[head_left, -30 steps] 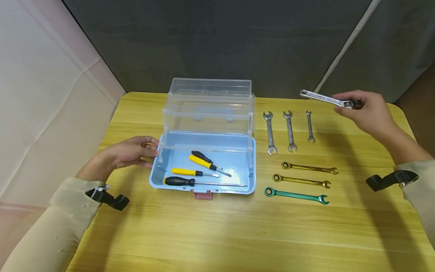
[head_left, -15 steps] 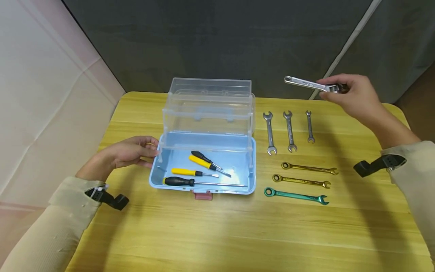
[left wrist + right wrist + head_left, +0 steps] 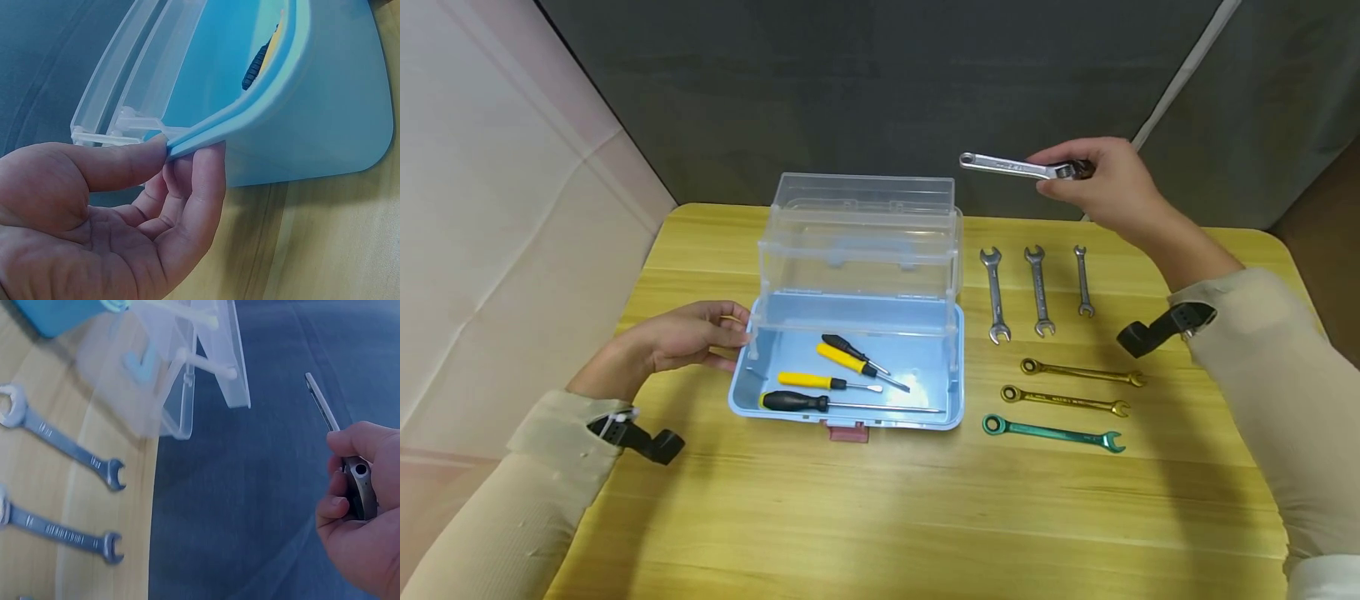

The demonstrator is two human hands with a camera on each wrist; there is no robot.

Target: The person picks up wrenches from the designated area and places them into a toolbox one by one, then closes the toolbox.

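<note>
My right hand [image 3: 1105, 183] grips an adjustable wrench [image 3: 1007, 166] by its head, raised high behind the row of wrenches, the handle pointing left toward the toolbox lid. The right wrist view shows thumb and fingers curled round the wrench head [image 3: 360, 487]. At the left end of the blue toolbox [image 3: 958, 367], my left hand [image 3: 688, 337] pinches the rim [image 3: 206, 134] between thumb and fingers. The clear lid with its trays [image 3: 861, 225] stands folded back. Inside the box lie several screwdrivers, among them a long black one [image 3: 797, 402] and a yellow one [image 3: 805, 380].
Right of the box, three silver open-end wrenches [image 3: 1038, 292] stand in a row. In front of them lie two gold ratchet wrenches [image 3: 1067, 400] and a green one [image 3: 1052, 432]. A dark curtain [image 3: 700, 108] hangs behind the table [image 3: 910, 517].
My right hand has carried the adjustable wrench leftward and a little upward, from beyond the silver wrenches to near the lid's right side. The left hand keeps its place on the rim.
</note>
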